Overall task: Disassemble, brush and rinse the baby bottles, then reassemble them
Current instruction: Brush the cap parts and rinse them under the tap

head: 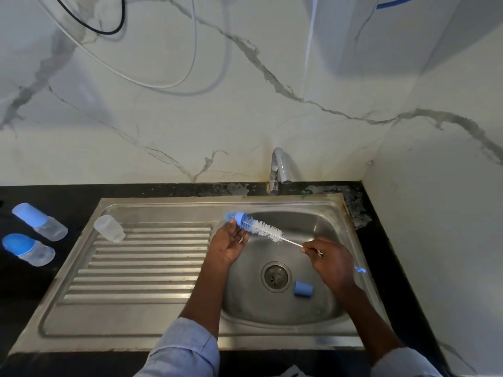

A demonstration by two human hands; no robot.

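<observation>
Our sleeves (187, 349) frame the sink (163, 317). Two capped bottles (28, 250) lie on the counter (68, 197) at left, and an open bottle (109, 228) lies on the drainboard. Our left hand (228, 244) curls round a blue collar (239, 217) over the basin, while our right hand (330, 261) pinches the brush (265, 231) wire, bristles partly inside the collar. A blue cap (303, 288) lies beside the drain (275, 276).

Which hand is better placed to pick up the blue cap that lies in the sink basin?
The right hand: the blue cap lies just below it, but it must first free itself of the brush.
</observation>
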